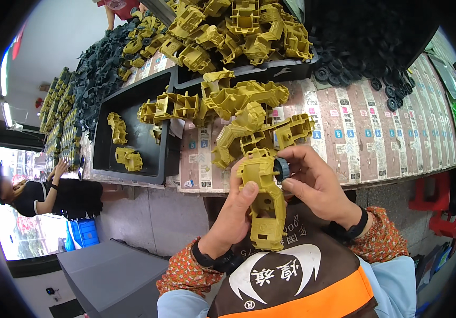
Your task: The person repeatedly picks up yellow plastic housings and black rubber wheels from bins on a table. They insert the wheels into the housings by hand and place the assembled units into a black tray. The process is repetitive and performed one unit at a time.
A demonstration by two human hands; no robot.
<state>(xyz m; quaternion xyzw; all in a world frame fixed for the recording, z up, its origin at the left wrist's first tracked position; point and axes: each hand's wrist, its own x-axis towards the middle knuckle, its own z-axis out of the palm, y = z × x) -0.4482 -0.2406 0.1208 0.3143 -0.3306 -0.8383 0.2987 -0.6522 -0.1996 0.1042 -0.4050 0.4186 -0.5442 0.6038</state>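
Over my lap, just past the table's near edge, my left hand (231, 208) is closed around a yellow plastic toy vehicle shell (268, 214), its thumb lying across the top. The shell is held lengthwise, one end toward the table. My right hand (317, 183) pinches a small dark wheel (281, 169) between thumb and fingers, against the right side of the shell near its far end. Whether the wheel is seated on the shell cannot be made out. Several loose yellow shells (246, 99) lie heaped on the table just beyond my hands.
A black tray (160, 153) with a few yellow shells stands at the left. Behind are a bin heaped with yellow shells (244, 34), dark plastic parts (98, 69) and a pile of black wheels (352, 50). Another person (47, 196) stands far left; red stools (430, 192) at right.
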